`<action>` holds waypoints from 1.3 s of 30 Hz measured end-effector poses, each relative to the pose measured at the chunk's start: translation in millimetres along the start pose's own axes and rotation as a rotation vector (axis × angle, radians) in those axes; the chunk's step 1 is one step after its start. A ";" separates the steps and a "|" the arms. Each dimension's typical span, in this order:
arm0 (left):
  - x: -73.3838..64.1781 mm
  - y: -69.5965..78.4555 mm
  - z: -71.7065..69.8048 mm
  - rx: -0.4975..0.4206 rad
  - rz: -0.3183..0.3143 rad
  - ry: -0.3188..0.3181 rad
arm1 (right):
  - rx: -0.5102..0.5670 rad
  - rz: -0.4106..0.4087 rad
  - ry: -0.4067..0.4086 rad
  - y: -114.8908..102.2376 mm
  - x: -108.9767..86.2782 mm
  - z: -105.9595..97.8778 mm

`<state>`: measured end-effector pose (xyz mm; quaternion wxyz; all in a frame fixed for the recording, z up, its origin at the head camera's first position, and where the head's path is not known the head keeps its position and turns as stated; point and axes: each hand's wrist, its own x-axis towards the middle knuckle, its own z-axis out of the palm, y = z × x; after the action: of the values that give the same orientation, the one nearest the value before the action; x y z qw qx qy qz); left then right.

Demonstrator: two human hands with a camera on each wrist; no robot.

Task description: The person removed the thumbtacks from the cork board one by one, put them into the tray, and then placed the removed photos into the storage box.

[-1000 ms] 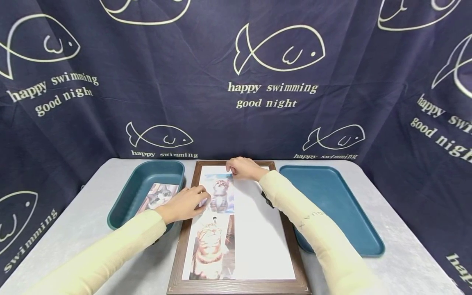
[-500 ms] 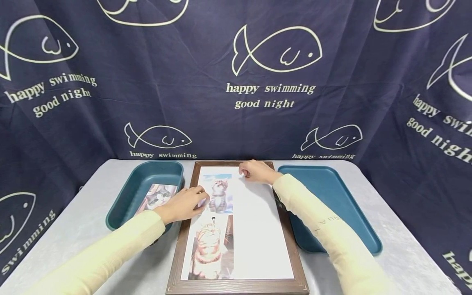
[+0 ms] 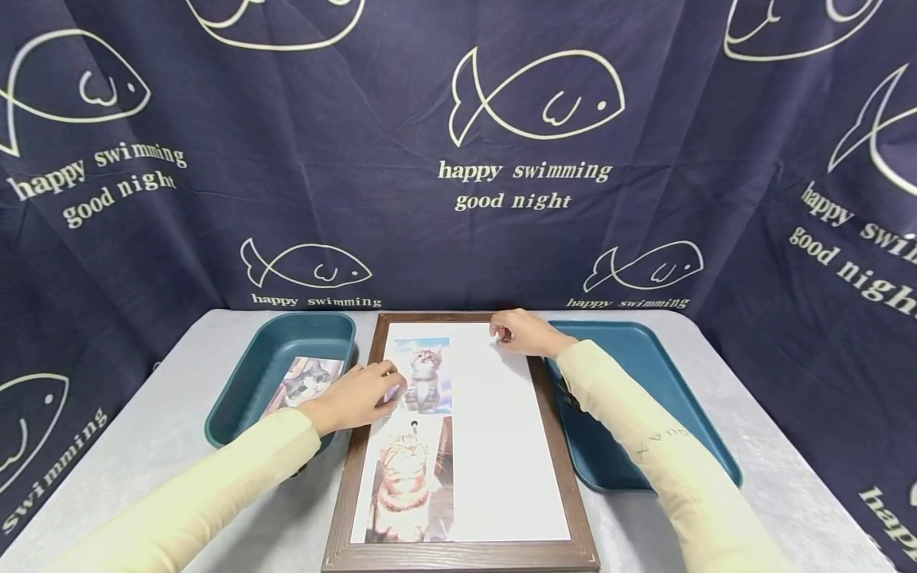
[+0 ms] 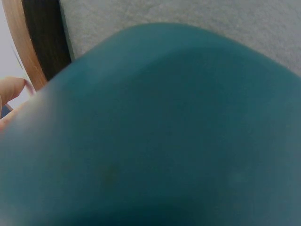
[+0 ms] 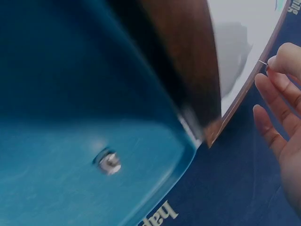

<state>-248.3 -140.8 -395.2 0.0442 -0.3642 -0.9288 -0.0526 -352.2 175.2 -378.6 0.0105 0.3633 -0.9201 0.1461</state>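
A brown-framed white board (image 3: 509,446) lies on the table. Two cat photos are on its left half: a kitten photo (image 3: 428,370) above and an orange cat photo (image 3: 404,489) below. A small dark pin (image 3: 414,426) shows at the lower photo's top edge. My left hand (image 3: 354,395) rests with bent, relaxed fingertips on the kitten photo's left edge. Near the board's top right, my right hand (image 3: 526,332) pinches a small pin between thumb and index finger. Its thin metal point (image 5: 262,62) sticks out in the right wrist view; the head is mostly hidden by the fingers.
A deep teal bin (image 3: 247,350) stands on the left, with a grey cat photo (image 3: 308,382) in it, partly under my left wrist. On the right lies a shallow teal tray (image 3: 630,358); a small shiny pin (image 5: 109,161) is in it. A navy curtain (image 3: 401,239) hangs behind.
My right hand has moved right along the board's top, away from the kitten photo's upper corner toward the right side of the frame. The left hand stays where it was.
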 end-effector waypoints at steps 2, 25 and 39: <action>0.0 0.1 -0.1 -0.001 0.000 0.001 | 0.021 0.021 0.001 3.0 -5.0 -2.1; -0.2 -2.2 1.8 0.003 0.000 -0.004 | 0.029 0.152 0.057 47.9 -56.7 -14.4; -0.2 -1.9 1.6 -0.005 0.000 0.006 | 0.075 0.222 0.014 69.4 -71.2 -9.4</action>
<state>-249.5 -142.1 -396.9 0.0462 -0.3641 -0.9285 -0.0559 -347.3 273.2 -396.7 -0.0130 0.2583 -0.9485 0.1830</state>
